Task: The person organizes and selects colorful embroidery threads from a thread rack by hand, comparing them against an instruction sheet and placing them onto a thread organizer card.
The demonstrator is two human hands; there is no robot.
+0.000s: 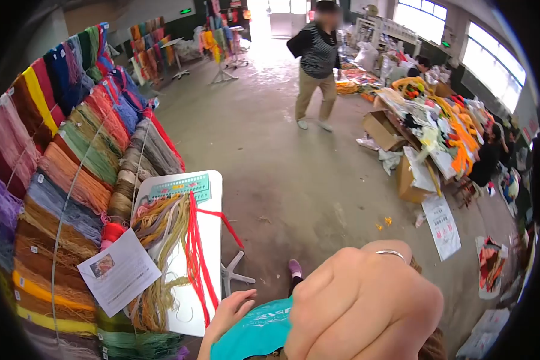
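Threads (162, 225) lie in loose bunches on a white table (213, 255) with rounded corners, at the left side of the view. The table is standing on a grey floor (252, 150), which has a dull shine and some small scraps. Beside it, a big rack (72, 180) carries skeins in many colours. Farther back is a standing person (319, 57), and to the right is a messy pile (459, 129) of bright soft pieces, with an open box (383, 129) near it. Windows (497, 60) give light from the right wall.

The threads look thin and soft, mostly tan, olive, grey and orange. The red strands (193, 246) are smoother and long, and one part goes over the table's edge. Under the upper end of the threads is a flat green card (201, 181) with rows of small marks. A paper sheet (120, 273) with a picture and print lies tilted over their left side.

The two hands are apart. The left hand (231, 309) has its fingers loosely bent, near the lower ends of the red strands, before a teal cloth (255, 330). The right hand (366, 303), with a ring, is bent and close to the camera, well apart from the threads; I cannot tell if it holds something.
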